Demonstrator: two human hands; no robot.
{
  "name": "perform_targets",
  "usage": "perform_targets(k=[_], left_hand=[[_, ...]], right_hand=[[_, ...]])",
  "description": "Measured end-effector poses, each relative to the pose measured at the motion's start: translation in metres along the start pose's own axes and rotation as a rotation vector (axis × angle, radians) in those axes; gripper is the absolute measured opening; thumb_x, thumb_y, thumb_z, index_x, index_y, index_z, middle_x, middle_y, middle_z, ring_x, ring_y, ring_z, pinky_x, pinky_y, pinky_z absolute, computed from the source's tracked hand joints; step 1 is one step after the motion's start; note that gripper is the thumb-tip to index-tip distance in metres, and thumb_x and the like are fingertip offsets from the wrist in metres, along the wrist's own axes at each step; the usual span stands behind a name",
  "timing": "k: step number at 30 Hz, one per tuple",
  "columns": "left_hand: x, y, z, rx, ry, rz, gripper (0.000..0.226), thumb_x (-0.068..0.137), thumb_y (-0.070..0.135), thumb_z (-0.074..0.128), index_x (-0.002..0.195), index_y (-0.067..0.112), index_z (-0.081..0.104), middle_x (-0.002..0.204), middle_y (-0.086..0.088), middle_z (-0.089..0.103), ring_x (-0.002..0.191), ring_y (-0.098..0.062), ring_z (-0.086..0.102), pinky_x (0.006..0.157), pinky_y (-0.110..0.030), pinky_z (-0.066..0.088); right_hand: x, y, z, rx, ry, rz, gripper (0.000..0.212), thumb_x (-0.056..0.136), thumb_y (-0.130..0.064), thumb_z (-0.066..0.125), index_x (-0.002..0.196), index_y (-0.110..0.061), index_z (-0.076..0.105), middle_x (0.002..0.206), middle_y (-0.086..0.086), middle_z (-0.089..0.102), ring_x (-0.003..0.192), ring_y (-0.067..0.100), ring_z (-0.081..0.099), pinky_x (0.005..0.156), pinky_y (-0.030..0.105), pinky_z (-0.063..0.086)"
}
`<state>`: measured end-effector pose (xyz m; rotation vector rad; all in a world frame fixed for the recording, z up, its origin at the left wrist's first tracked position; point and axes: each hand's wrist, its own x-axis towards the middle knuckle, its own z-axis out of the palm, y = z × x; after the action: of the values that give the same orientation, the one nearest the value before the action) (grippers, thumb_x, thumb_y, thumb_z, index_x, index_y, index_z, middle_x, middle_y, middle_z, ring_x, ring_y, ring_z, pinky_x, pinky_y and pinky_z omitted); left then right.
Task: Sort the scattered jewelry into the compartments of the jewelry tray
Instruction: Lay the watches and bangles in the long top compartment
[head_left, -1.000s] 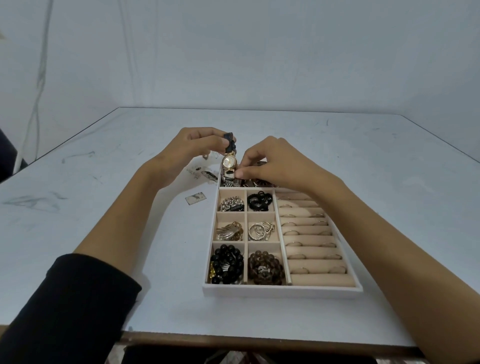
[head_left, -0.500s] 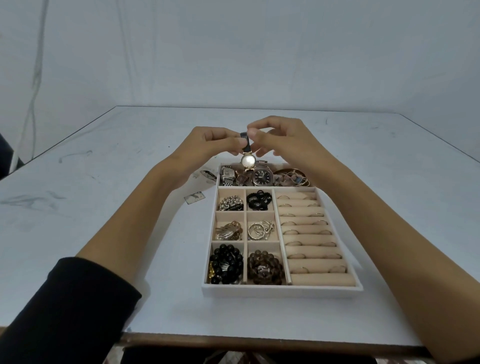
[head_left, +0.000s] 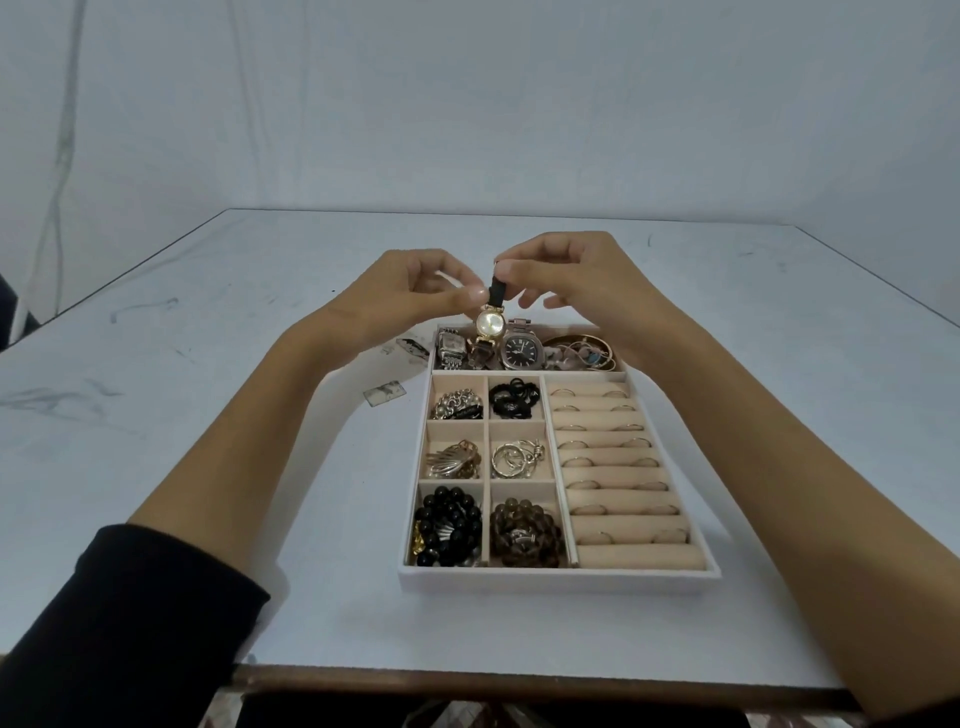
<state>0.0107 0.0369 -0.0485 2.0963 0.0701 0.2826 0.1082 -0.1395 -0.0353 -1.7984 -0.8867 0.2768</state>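
Both left hand and right hand pinch the watch strap, hiding its tip.

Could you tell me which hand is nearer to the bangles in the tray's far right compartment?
Right. The right hand hovers just above the bangles; the left hand is off to their left, beyond the watches.

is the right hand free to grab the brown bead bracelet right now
Probably not yet: the right hand and left hand both pinch the gold watch by its strap. The brown bead bracelet lies uncovered in the tray, so nothing blocks it once the watch is released.
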Motion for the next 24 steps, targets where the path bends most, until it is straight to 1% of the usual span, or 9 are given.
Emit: perform_targets(k=[1,3,7,8,12,15,18,20,24], left_hand=[[-0.001,-0.001,0.0,0.046,-0.023,0.001,0.03,0.075,0.041,0.07,0.096,0.02,0.07,0.09,0.004,0.075,0.09,-0.001,0.067,0.092,-0.023,0.043],[-0.002,-0.005,-0.001,0.152,-0.054,0.007,0.026,0.076,0.043,0.071,0.09,0.021,0.074,0.092,0.007,0.073,0.092,0.001,0.064,0.087,-0.021,0.039],[-0.002,-0.008,-0.001,0.217,-0.095,0.011,0.03,0.07,0.051,0.07,0.089,0.029,0.077,0.095,0.014,0.073,0.112,-0.004,0.056,0.106,-0.035,0.032],[-0.002,-0.007,0.0,0.215,-0.107,0.015,0.029,0.07,0.051,0.071,0.089,0.03,0.077,0.096,0.014,0.073,0.113,-0.005,0.055,0.109,-0.037,0.031],[-0.003,-0.005,-0.001,0.198,-0.16,0.047,0.017,0.077,0.037,0.073,0.089,0.025,0.077,0.097,0.011,0.074,0.1,-0.001,0.063,0.104,-0.028,0.035],[-0.004,-0.006,-0.005,0.209,-0.165,0.05,0.022,0.075,0.039,0.073,0.089,0.023,0.078,0.098,0.011,0.074,0.101,-0.005,0.063,0.103,-0.027,0.034],[-0.004,-0.006,-0.007,0.21,-0.17,0.035,0.013,0.077,0.033,0.075,0.086,0.024,0.078,0.098,0.012,0.074,0.104,-0.005,0.062,0.098,-0.02,0.032],[-0.004,-0.006,-0.008,0.212,-0.167,0.033,0.01,0.076,0.032,0.075,0.085,0.026,0.077,0.099,0.011,0.074,0.104,-0.003,0.061,0.096,-0.017,0.031],[-0.004,-0.008,-0.011,0.202,-0.173,0.031,0.019,0.07,0.043,0.074,0.083,0.03,0.077,0.101,0.009,0.073,0.106,-0.004,0.061,0.099,-0.019,0.031]], right_hand=[[0.0,0.0,-0.001,0.004,0.006,0.0,0.018,0.084,-0.028,0.069,0.097,-0.015,0.072,0.084,0.0,0.073,0.076,0.007,0.062,0.075,0.02,0.047],[0.0,0.0,-0.001,0.001,0.014,0.006,0.018,0.083,-0.027,0.069,0.096,-0.015,0.073,0.082,-0.002,0.072,0.074,0.006,0.062,0.074,0.018,0.043],[0.001,0.002,0.0,-0.007,0.007,0.024,0.017,0.083,-0.028,0.069,0.094,-0.015,0.073,0.086,0.003,0.073,0.075,0.007,0.062,0.076,0.021,0.041],[0.001,0.003,0.0,-0.01,0.006,0.027,0.018,0.083,-0.028,0.069,0.094,-0.015,0.073,0.087,0.004,0.073,0.075,0.007,0.062,0.075,0.021,0.041],[0.002,0.004,-0.001,0.007,0.015,0.019,0.018,0.085,-0.025,0.067,0.096,-0.012,0.073,0.083,0.001,0.073,0.071,0.002,0.062,0.066,0.01,0.044],[0.003,0.006,0.0,0.03,0.033,0.011,0.019,0.085,-0.023,0.067,0.096,-0.009,0.073,0.079,-0.003,0.071,0.067,-0.001,0.061,0.059,0.005,0.044],[0.003,0.008,0.004,0.027,0.054,0.021,0.019,0.085,-0.025,0.068,0.097,-0.01,0.072,0.079,-0.004,0.071,0.066,-0.001,0.061,0.059,0.006,0.043],[0.003,0.009,0.008,0.016,0.055,0.022,0.019,0.085,-0.026,0.068,0.097,-0.012,0.073,0.083,0.0,0.073,0.069,0.0,0.061,0.062,0.009,0.045],[0.003,0.012,0.015,-0.027,0.052,0.013,0.016,0.081,-0.029,0.071,0.093,-0.018,0.074,0.086,0.005,0.074,0.074,0.007,0.064,0.079,0.026,0.052]])
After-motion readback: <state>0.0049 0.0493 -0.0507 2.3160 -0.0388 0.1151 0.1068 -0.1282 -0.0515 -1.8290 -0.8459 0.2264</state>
